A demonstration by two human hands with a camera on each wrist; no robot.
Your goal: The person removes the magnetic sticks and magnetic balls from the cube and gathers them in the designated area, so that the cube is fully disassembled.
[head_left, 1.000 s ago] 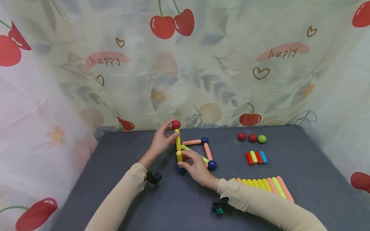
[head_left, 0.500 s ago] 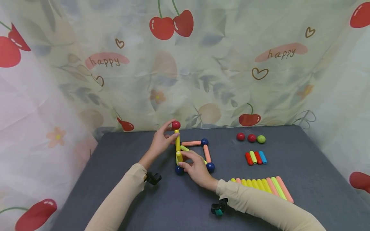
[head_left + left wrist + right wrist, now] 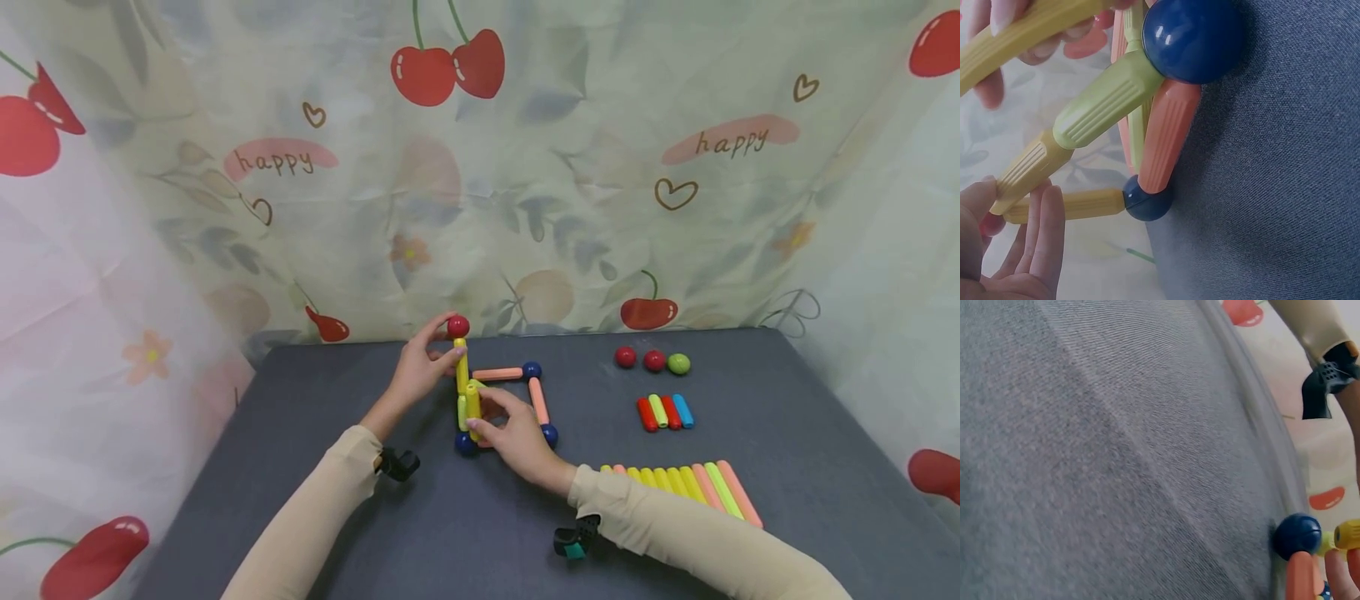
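While the left hand [image 3: 422,367] is pinching a yellow rod [image 3: 461,368] under a red ball [image 3: 458,326], the right hand [image 3: 522,437] is gripping a second yellow rod [image 3: 473,401] near six o'clock from that ball

Partly covered, partly cropped.
In the head view, the stick row [image 3: 693,481] is partly covered by the right sleeve [image 3: 675,525]. In the left wrist view, the red ball [image 3: 991,225] is partly hidden by the left hand [image 3: 1025,259]; in the right one, the right hand [image 3: 1340,578] and yellow stick [image 3: 1349,534] are cut off.
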